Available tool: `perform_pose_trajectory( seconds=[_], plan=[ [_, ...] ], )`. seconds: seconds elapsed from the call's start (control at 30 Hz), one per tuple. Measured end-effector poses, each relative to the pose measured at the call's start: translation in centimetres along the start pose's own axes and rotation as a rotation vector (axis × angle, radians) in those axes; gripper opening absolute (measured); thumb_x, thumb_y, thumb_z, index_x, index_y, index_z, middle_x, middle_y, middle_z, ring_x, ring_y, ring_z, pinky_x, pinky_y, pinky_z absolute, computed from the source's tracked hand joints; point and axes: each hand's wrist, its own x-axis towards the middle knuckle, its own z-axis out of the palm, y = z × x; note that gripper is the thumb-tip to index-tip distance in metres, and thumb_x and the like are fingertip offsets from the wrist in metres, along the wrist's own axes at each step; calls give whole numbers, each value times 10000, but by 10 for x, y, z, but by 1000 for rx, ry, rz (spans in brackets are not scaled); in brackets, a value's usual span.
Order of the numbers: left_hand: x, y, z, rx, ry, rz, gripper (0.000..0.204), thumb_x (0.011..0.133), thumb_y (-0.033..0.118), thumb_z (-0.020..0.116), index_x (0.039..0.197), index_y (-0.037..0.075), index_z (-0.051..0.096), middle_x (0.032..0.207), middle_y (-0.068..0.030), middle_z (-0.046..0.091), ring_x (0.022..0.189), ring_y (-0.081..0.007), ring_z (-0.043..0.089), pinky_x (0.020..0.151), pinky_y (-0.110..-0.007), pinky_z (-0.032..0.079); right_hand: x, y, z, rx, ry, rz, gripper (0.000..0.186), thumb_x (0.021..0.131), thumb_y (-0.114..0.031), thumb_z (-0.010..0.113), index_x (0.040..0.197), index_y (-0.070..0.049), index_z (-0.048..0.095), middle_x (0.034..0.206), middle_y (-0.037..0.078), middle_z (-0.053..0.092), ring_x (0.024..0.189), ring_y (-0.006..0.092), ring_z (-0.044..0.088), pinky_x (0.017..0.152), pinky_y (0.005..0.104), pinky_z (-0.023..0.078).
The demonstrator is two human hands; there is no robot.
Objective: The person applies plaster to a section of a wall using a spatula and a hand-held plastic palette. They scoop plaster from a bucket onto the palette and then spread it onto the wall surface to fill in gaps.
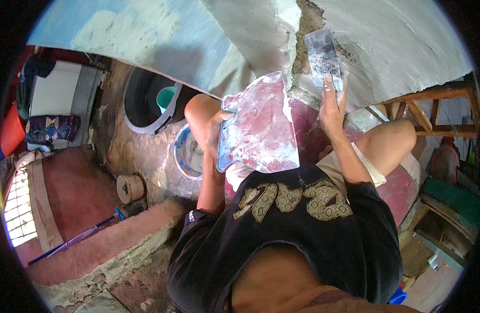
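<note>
Dull red under pale smears, a flat board (261, 125) lies just above the middle of the view, toward 12 o'clock. The left hand (214, 134) grips its left edge, thumb over the top face. At 1 o'clock the right hand (332, 107) grasps a grey, rectangular scraper (321, 52) by its lower end, fingertips laid along it; whether the blade touches the wall (402, 52) behind cannot be told. Just beside the scraper, nearer 12, a rough brown strip (309, 18) breaks the wall's whitish surface. Toward 10 o'clock stands a black tub (147, 126) with a green cup (167, 98) in it. At 9, near the left forearm, sits a blue-and-white basin (179, 159), partly hidden by the leg. Between 8 and 9 is a beige bucket (131, 189).
</note>
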Motion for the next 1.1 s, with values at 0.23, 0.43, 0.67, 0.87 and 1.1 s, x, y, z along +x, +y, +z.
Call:
perform_pose_trajectory(
  seconds=[0.23,0.43,0.67,0.87,1.1],
  plan=[
    [-6,7,-8,81,120,-173,284,624,131,510,826,-62,555,716,-162,598,560,-254,579,592,-339,502,12,-6,0,-192,-51,-199,314,774,-56,553,1058,19,441,941,81,528,827,115,505,744,231,397],
    [-15,21,-1,242,241,-193,288,614,137,518,811,-69,560,709,-163,600,560,-251,586,564,-330,504,67,-21,-30,-422,-611,93,298,769,-206,575,1033,-69,553,852,31,578,776,88,515,706,229,409],
    [10,28,-15,303,112,-497,297,636,148,483,843,-51,560,762,-164,597,605,-262,574,636,-350,475,75,13,-22,-507,-920,175,318,752,-204,601,1039,-75,557,849,22,596,754,82,513,690,216,407],
    [18,25,-7,381,187,-545,266,642,137,493,825,-42,565,722,-136,597,600,-239,566,626,-320,467,51,51,-28,-319,-914,292,318,736,-133,619,1026,-19,557,843,34,601,751,66,513,702,215,414],
    [37,8,-32,579,109,-236,176,680,129,521,783,-4,574,677,-80,581,571,-166,537,585,-272,442,17,44,-15,-211,-1031,363,297,761,-101,589,1042,-17,543,893,45,589,801,86,515,740,231,419]
  ],
)
